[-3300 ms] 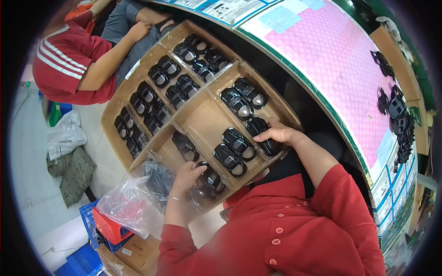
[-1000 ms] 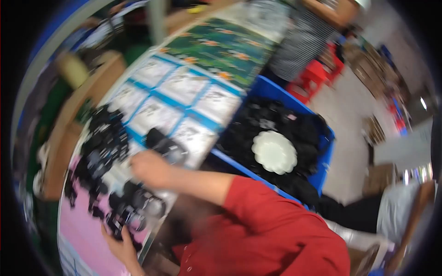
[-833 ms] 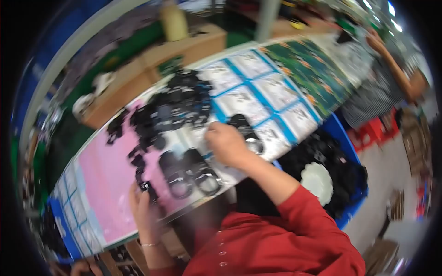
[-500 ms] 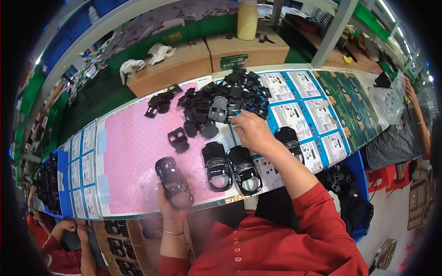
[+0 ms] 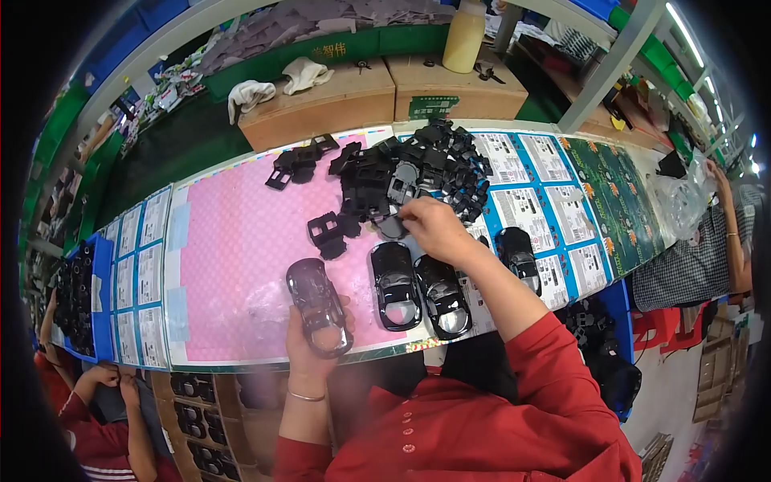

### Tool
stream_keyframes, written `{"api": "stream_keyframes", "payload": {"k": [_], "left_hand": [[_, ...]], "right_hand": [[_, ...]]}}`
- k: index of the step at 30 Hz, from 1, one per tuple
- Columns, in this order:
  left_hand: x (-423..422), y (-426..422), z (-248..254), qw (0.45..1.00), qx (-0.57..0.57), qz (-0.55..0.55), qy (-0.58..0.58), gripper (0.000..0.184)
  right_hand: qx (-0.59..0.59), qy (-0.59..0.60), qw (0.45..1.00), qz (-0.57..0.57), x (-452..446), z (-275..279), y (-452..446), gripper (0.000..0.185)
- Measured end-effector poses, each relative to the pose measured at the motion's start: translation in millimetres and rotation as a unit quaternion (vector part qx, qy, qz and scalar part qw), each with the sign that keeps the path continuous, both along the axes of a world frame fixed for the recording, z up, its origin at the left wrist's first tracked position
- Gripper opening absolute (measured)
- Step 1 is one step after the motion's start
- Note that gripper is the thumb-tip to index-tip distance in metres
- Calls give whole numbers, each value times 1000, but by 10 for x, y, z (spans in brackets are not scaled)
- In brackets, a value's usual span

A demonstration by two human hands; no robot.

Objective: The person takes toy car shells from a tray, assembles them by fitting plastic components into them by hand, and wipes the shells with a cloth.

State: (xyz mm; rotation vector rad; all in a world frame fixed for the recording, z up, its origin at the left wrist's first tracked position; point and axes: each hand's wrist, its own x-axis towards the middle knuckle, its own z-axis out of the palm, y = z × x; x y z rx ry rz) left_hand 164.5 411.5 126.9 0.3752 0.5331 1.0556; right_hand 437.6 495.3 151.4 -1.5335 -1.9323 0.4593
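Observation:
My left hand (image 5: 302, 350) holds a glossy black toy car body (image 5: 309, 287) from below, over the front edge of the pink sheet. At the front of a heap of black plastic parts (image 5: 366, 186), my right hand (image 5: 440, 231) has its fingers closed in a pinch at a rounded black plastic part (image 5: 391, 228). The fingertips are partly hidden, but they appear to grip its edge. Two more black car bodies, one (image 5: 394, 277) beside another (image 5: 434, 281), lie below my right hand. A further car body (image 5: 518, 255) rests right of my forearm.
Pink bubble sheet (image 5: 233, 265) covers the table's left part; printed card sheets (image 5: 514, 209) lie to the right. Cardboard boxes (image 5: 321, 112) stand behind, bearing a yellowish bottle (image 5: 464, 40) and white cloths. Blue bins (image 5: 101, 301) flank the table. Other people sit at both sides.
My right hand has shifted left along the front of the heap to the rounded part. My left hand still holds the car body. The whole view has turned slightly.

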Motion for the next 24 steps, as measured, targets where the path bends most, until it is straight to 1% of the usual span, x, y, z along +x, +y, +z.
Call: {"api": "stream_keyframes", "payload": {"k": [1,2,4,5,6,8,9,10,12,14,15,16,18,19,20,21,22,23,24], "left_hand": [[5,2,8,1000,-1,-1,-3,74],[1,6,14,1000,2,-3,-9,74],[1,5,22,1000,5,-7,-18,73],[8,5,28,1000,3,-2,-18,72],[14,8,33,1000,1,2,-18,71],[27,14,27,1000,5,-3,-22,69],[42,10,40,1000,6,8,-18,68],[52,7,53,1000,7,20,-14,67],[49,-1,62,1000,9,24,-14,66],[32,-8,45,999,17,26,-25,66],[26,-5,45,999,15,32,-24,66],[21,7,44,999,18,30,-27,66],[-74,-13,-50,999,20,27,-31,66],[-176,9,-214,997,-32,74,-10,65],[-158,66,-351,991,-81,102,5,64],[-77,62,-257,989,-73,128,30,63],[-21,46,-163,986,-61,146,50,61],[-136,108,-366,989,-35,140,44,60],[-52,57,-284,984,-29,167,57,59]], "right_hand": [[-28,45,998,-30,33,14,-46,23],[-29,42,998,-31,54,33,-73,23],[-122,134,979,-98,96,62,-111,21],[-111,115,983,-90,112,17,-104,29],[-110,115,983,-93,61,75,-114,29],[-98,-24,988,-118,-146,228,-122,43],[-81,-56,988,-122,-221,197,-100,53],[-73,-79,987,-116,-285,200,-75,54],[-105,-28,985,-135,-333,162,-25,52],[-140,127,974,-126,-230,21,44,50],[-136,172,968,-125,-167,-13,68,46],[-129,187,964,-135,-115,42,47,42],[-150,231,953,-124,40,208,-35,42],[-135,211,962,-110,142,215,-68,39],[-109,133,980,-101,226,268,-93,33],[-101,128,981,-102,257,326,-154,26],[-83,140,983,-89,338,226,-148,26],[-85,199,971,-98,368,196,-171,27],[-94,221,965,-107,338,253,-211,27]]}}
